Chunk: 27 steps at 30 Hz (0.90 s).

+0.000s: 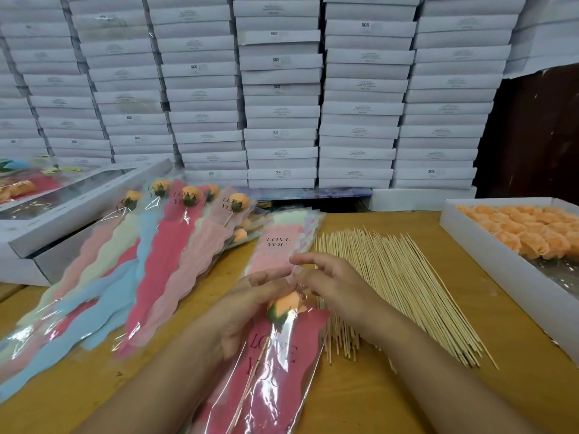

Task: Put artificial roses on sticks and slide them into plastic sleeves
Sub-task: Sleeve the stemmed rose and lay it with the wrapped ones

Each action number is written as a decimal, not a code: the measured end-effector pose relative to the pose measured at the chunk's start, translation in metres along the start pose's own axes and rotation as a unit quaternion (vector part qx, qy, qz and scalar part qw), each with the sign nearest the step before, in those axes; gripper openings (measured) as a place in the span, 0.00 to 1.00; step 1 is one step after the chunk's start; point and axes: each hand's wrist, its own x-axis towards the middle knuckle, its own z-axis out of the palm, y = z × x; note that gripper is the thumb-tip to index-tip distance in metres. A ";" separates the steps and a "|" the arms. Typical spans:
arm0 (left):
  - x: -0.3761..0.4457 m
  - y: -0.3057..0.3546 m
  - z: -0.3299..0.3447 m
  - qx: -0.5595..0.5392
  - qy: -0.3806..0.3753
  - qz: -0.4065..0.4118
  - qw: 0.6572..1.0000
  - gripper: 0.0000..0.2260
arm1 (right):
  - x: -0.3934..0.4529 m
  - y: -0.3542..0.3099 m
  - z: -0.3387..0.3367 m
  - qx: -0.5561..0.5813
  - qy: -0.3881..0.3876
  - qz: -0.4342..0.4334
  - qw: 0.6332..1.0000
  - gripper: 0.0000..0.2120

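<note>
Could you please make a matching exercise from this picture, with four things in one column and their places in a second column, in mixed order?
Things:
1. rose on stick
2. loose sticks
3. orange rose heads
4. finished sleeved roses

Places:
A. in the white tray at the right edge of the table
B. fanned out on the table, left of the hands
C. inside the red sleeve held by the left hand and right hand
D. spread flat on the table, right of the hands

Pairs: 1-C, 2-D, 3-A, 4-B
</note>
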 end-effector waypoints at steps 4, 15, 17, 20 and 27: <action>0.002 -0.001 -0.002 -0.013 -0.008 0.006 1.000 0.17 | 0.001 -0.001 -0.003 0.009 -0.020 0.030 0.999 0.14; 0.004 -0.001 -0.005 -0.029 0.009 0.016 0.999 0.15 | -0.011 -0.007 0.003 0.028 -0.160 0.018 0.987 0.10; 0.005 -0.001 -0.005 -0.026 0.001 0.028 0.999 0.16 | -0.009 -0.010 0.002 0.028 -0.117 0.012 0.993 0.12; 0.007 0.000 -0.006 -0.058 0.038 0.045 0.997 0.20 | -0.005 -0.012 -0.002 0.053 -0.006 0.019 0.998 0.18; 0.017 0.004 -0.013 -0.181 0.124 0.100 0.971 0.24 | -0.012 -0.016 0.001 0.112 -0.041 0.109 0.987 0.24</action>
